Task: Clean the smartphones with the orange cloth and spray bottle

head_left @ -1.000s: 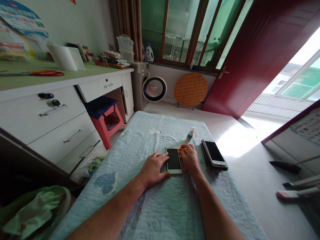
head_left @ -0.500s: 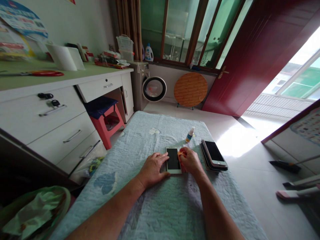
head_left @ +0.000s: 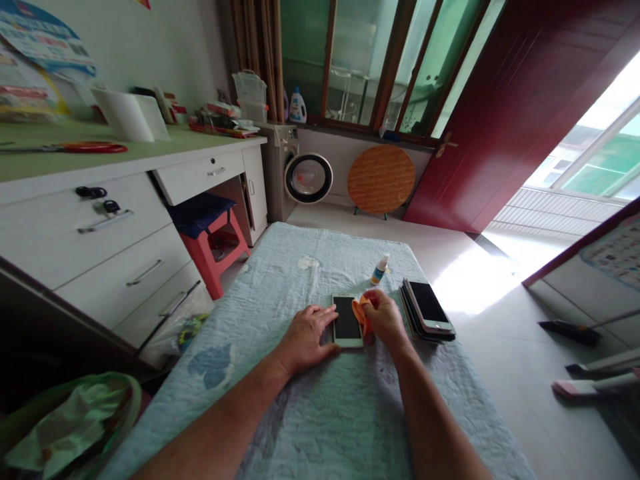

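A white phone (head_left: 347,321) lies flat on the desk (head_left: 333,413), dark screen up and its short end toward the person, between the two hands. The left hand (head_left: 306,337) rests palm down beside it: the fingertips reach the phone's left long edge in its upper half, while the thumb is stretched out to the lower left corner, so there is a wide gap between thumb and fingers along that edge. Those fingers lie loosely extended rather than curled around the phone. On the other side the right hand (head_left: 384,321) holds an orange cloth (head_left: 361,313) pinched between thumb and bent fingers; the cloth lies over the right edge of the screen, toward the far end, with a fold hanging just past the phone's side. The right fingers are narrow around the cloth, and it comes between them and the glass. Beyond the right hand, near its knuckles, a small bottle (head_left: 380,270) with a white top stands upright, and farther right a stack of phones (head_left: 427,310) lies near the desk's edge, apart from the hand. A light blue quilted cover (head_left: 280,267) is spread beneath everything.
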The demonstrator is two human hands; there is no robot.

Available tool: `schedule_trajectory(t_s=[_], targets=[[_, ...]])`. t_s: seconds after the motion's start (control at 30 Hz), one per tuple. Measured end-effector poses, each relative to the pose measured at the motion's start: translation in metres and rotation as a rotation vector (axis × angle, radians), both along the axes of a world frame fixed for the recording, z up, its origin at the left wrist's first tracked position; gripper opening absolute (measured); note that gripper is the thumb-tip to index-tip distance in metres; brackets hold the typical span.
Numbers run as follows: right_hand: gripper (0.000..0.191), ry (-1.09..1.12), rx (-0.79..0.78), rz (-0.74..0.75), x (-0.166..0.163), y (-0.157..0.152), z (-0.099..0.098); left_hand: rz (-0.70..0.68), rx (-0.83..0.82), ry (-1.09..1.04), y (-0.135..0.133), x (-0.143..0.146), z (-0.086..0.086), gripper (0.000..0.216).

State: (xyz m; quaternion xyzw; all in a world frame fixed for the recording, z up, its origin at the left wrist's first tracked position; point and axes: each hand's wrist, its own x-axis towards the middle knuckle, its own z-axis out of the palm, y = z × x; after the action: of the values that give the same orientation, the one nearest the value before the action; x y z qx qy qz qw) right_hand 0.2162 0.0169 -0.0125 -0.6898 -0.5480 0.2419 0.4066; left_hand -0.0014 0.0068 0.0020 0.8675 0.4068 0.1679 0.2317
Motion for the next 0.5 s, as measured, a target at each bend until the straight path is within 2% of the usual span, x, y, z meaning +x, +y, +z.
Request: schedule_trajectory(t_s=[0.23, 0.5], targets=[[0.034, 0.036, 0.033, -0.028, -0.006, 0.008, -0.011, 0.003, 0.007, -0.010, 0.001, 0.000, -0.002, 0.066], [0.030, -0.281, 0.175, 0.067, -0.017, 0.004, -0.006, 0.002, 0.016, -0.008, 0.002, 0.000, -0.006, 0.067]])
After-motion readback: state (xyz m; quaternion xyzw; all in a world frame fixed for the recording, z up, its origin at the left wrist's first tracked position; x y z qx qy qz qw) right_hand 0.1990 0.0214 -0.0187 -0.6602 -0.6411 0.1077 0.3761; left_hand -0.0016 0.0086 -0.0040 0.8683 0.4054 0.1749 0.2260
